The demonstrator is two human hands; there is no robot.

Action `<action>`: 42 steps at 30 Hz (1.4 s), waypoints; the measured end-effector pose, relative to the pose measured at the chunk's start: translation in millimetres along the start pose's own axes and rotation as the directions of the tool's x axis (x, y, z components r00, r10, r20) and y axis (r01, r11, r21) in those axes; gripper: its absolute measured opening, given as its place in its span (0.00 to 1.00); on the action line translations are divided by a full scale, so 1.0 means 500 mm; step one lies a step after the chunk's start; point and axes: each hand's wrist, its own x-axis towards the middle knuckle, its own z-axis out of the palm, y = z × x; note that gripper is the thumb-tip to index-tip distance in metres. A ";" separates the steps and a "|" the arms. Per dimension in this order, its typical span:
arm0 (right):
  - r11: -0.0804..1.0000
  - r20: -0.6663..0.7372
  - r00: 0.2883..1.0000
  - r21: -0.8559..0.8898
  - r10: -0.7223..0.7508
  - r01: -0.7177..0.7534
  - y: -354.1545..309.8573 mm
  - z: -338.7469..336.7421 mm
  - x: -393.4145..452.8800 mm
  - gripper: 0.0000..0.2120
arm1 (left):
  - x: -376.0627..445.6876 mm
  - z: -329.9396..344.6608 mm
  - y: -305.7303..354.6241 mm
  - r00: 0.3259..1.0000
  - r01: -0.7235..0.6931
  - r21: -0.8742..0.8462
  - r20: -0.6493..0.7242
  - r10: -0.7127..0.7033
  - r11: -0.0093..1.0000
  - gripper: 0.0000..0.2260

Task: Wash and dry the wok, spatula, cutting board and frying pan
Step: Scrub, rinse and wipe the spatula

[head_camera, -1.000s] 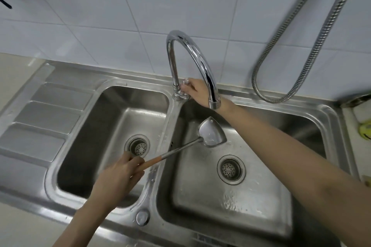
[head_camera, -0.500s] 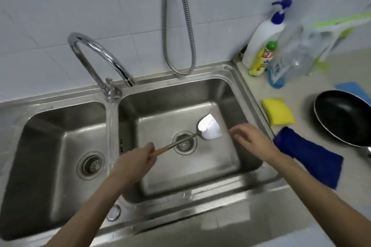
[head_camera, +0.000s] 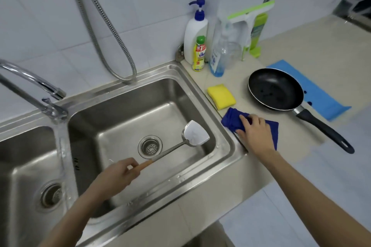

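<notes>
counter (head_camera: 313,52): frying pan (head_camera: 275,90), sponge (head_camera: 220,96), cloths.

Head view — looking steeply down, close over the sink (head_camera: 230,142).

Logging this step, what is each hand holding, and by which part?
Left hand grips the spatula by its wooden handle end. Right hand rests on the dark blue cloth.
</notes>
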 end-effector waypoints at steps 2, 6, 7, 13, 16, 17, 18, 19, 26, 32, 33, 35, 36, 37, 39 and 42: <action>0.999 0.009 0.999 -0.019 -0.044 0.044 0.006 -0.005 0.023 0.26 | -0.006 0.013 0.006 1.000 0.013 -0.029 0.002 -0.013 0.999 0.04; 0.982 -0.061 0.981 -0.041 -0.185 0.183 0.055 0.000 0.032 0.26 | -0.017 0.014 0.018 0.999 0.041 -0.113 0.009 -0.040 0.993 0.03; 0.978 -0.091 0.974 -0.044 -0.207 0.204 0.065 0.004 0.029 0.26 | -0.020 0.013 0.022 0.999 0.044 -0.123 0.009 -0.043 0.991 0.03; 0.974 -0.020 0.975 0.048 -0.222 0.222 0.057 0.010 0.047 0.21 | -0.019 0.018 0.042 0.992 0.122 -0.218 0.003 -0.124 0.968 0.04; 0.942 -0.023 0.967 0.224 -0.252 0.251 0.032 -0.011 0.050 0.20 | -0.015 0.025 0.055 0.989 0.140 -0.225 -0.008 -0.145 0.964 0.05; 0.916 -0.045 0.962 0.296 -0.269 0.270 0.018 -0.023 0.047 0.20 | -0.014 0.026 0.057 0.988 0.147 -0.217 -0.013 -0.153 0.965 0.05; 0.884 -0.079 0.955 0.362 -0.287 0.296 0.000 -0.036 0.042 0.20 | -0.015 0.027 0.058 0.987 0.155 -0.202 -0.020 -0.162 0.967 0.05; 0.848 -0.116 0.943 0.414 -0.313 0.332 -0.022 -0.050 0.037 0.19 | -0.017 0.027 0.060 0.985 0.164 -0.183 -0.026 -0.172 0.969 0.04; 0.729 -0.080 0.785 0.325 -0.614 0.603 -0.234 -0.054 0.079 0.21 | -0.032 0.015 0.089 0.974 0.212 -0.058 -0.066 -0.216 0.975 0.04; 0.625 0.076 0.621 0.147 -0.780 0.767 -0.342 0.024 0.117 0.22 | -0.082 0.012 0.081 0.938 0.290 -0.037 -0.187 -0.292 0.956 0.06; 0.596 0.072 0.592 0.129 -0.803 0.793 -0.347 0.032 0.118 0.21 | -0.095 0.014 0.073 0.930 0.305 -0.056 -0.199 -0.311 0.951 0.07; 0.514 0.070 0.510 0.051 -0.857 0.856 -0.354 0.042 0.119 0.20 | -0.120 0.020 0.059 0.922 0.323 -0.094 -0.194 -0.335 0.942 0.08; 0.473 0.077 0.471 0.009 -0.879 0.881 -0.358 0.043 0.121 0.20 | -0.131 0.022 0.057 0.921 0.324 -0.107 -0.193 -0.339 0.940 0.08; 0.455 0.074 0.455 -0.018 -0.888 0.891 -0.362 0.047 0.126 0.22 | -0.140 0.026 0.057 0.919 0.324 -0.112 -0.198 -0.340 0.939 0.09; 0.470 0.088 0.471 -0.032 -0.878 0.882 -0.369 0.053 0.146 0.28 | -0.151 0.033 0.059 0.913 0.330 -0.107 -0.215 -0.346 0.938 0.09; 0.542 0.125 0.539 -0.011 -0.833 0.840 -0.373 0.043 0.187 0.23 | -0.157 0.040 0.056 0.897 0.373 -0.092 -0.217 -0.384 0.923 0.09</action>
